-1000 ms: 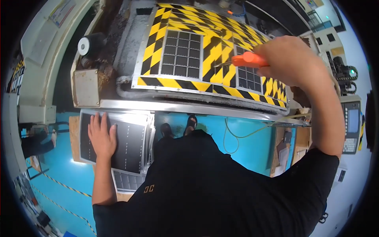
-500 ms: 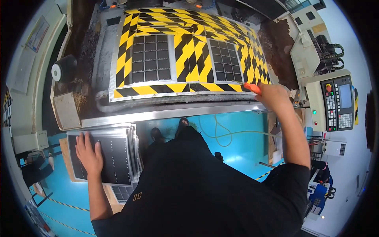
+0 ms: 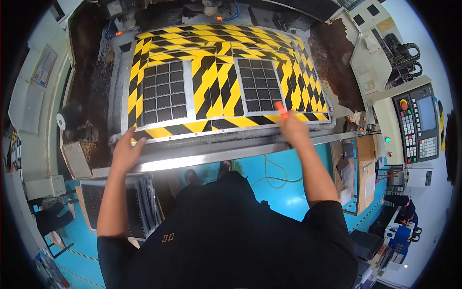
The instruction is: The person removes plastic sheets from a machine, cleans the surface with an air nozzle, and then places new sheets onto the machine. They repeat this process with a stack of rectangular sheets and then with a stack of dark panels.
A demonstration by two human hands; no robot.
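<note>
My right hand [image 3: 293, 130] is closed around a tool with an orange handle [image 3: 280, 109]; the tool's kind cannot be made out. It is over the front right corner of the right black gridded panel [image 3: 260, 85]. A second black gridded panel [image 3: 164, 94] sits to the left. Both lie in a flat fixture [image 3: 204, 126] covered with yellow-and-black striped tape. At the fixture's front left corner, my left hand [image 3: 127, 153] has its fingers apart and holds nothing. Its fingertips reach the fixture's edge.
A shiny metal rail [image 3: 207, 155] runs along the machine's front. Below my left forearm is a stack of black sheets [image 3: 142, 202]. A control panel with buttons and a screen [image 3: 416, 123] stands at right. Two machine heads [image 3: 211, 7] are at the back, and a hose [image 3: 274, 180] lies on the blue floor.
My left hand has left the stack of black sheets and come up to the fixture's front left corner. My right hand has shifted left with the orange-handled tool, whose handle now points up.
</note>
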